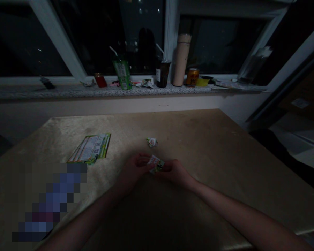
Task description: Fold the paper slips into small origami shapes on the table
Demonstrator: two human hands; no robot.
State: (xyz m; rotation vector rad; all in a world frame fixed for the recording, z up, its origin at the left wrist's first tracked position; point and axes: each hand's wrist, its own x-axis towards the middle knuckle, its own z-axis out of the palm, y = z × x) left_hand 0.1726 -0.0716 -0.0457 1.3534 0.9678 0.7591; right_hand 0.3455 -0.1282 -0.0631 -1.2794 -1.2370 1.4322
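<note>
Both my hands meet over the middle of the tan table (214, 146). My left hand (134, 169) and my right hand (176, 171) pinch a small folded piece of printed paper (156, 163) between their fingertips, low over the tabletop. A little beyond it lies a small crumpled folded paper piece (152, 141), apart from my hands. A green and white printed leaflet (90, 149) lies flat to the left.
A stone windowsill (68, 91) runs behind the table with a green drink carton (122, 74), a dark cup with a straw (162, 72), a tall beige flask (181, 60), an orange can (192, 77) and a red jar (100, 80). A blurred patch (52, 202) covers the near left.
</note>
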